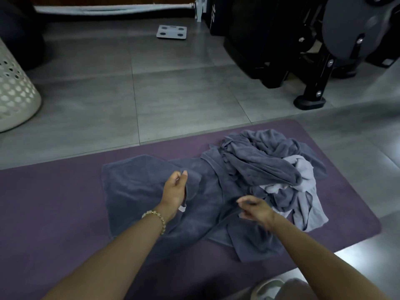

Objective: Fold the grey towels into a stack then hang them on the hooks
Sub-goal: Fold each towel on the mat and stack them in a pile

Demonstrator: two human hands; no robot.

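- The left hand point(174, 189) pinches a fold of the grey towel point(129, 182) on the purple mat point(54, 202).
- The right hand point(256, 210) is blurred over this towel; if its fingers point(244, 200) grip, I cannot tell.
- Beside it lie crumpled towels point(266, 161).

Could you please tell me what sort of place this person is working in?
Probably a home gym or workout room: a purple exercise mat lies on the grey tiled floor, bulky black exercise equipment stands at the back right, and a white bathroom scale sits on the tiles.
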